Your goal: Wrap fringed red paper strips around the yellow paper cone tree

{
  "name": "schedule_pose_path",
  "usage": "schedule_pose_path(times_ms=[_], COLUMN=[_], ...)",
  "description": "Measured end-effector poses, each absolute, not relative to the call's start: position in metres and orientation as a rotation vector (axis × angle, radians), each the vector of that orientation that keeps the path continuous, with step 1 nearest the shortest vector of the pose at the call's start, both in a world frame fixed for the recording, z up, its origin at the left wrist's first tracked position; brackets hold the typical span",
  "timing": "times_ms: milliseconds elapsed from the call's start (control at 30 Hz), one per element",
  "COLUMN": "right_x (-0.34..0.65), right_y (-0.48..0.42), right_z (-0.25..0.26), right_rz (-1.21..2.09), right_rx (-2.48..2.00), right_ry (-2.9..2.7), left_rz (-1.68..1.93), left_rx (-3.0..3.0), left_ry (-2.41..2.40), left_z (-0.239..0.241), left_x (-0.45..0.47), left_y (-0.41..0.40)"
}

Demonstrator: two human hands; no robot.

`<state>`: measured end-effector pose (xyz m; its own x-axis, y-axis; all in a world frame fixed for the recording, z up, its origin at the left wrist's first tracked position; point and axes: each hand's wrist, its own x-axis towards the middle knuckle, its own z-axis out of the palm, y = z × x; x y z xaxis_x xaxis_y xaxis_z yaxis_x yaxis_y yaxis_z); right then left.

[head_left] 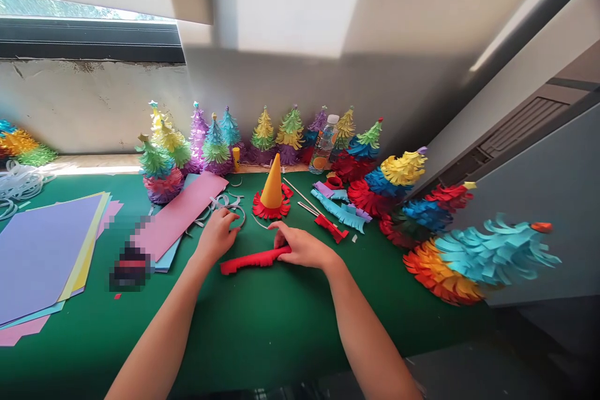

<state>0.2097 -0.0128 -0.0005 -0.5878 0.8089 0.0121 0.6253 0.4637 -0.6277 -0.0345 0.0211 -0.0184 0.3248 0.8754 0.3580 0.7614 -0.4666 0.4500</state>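
Note:
My right hand [307, 246] is closed on one end of a red fringed paper strip [255, 260], which extends left just above the green tabletop. My left hand [217, 235] is curled with its fingers drawn together beside a tangle of thin white strips [225, 201]. One pale strip curves close to its fingertips; whether they pinch it is hidden. Just beyond both hands stands a yellow paper cone [272, 187] with a red fringe [270, 209] around its base. Another thin white strip lies near my right fingertips.
Finished fringed paper trees [217, 144] line the wall and right edge. Pink paper [180, 215] and stacked coloured sheets [51, 250] lie left. Behind stand a glue stick [236, 159] and plastic bottle [323, 147]. Blue fringed strips [341, 209] and thin sticks [300, 192] lie right.

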Motion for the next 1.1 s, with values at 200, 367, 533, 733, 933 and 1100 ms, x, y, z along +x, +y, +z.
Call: schedule_pose_path(times_ms=[200, 367, 533, 733, 933, 1100], right_x=[0.202, 0.198, 0.197, 0.196, 0.196, 0.196], right_y=[-0.014, -0.014, -0.015, -0.021, -0.019, -0.016], right_z=[0.004, 0.003, 0.005, 0.015, 0.017, 0.015], right_rz=[0.619, 0.384, 0.237, 0.360, 0.588, 0.962], right_rx=[-1.131, -1.015, -0.982, -0.953, -0.951, -0.903], right_ry=[-2.450, -2.373, -2.312, -2.226, -1.794, -1.406], left_rz=[0.480, 0.370, 0.492, 0.615, 0.666, 0.699], left_rx=[2.045, 1.782, 1.528, 1.433, 1.334, 1.252], left_ry=[1.162, 1.059, 1.019, 1.057, 1.057, 1.013], left_z=[-0.001, 0.011, 0.012, 0.011, 0.010, 0.013], left_x=[-0.022, -0.019, -0.017, -0.016, -0.014, -0.014], left_y=[0.003, -0.003, -0.002, -0.001, -0.001, -0.002])
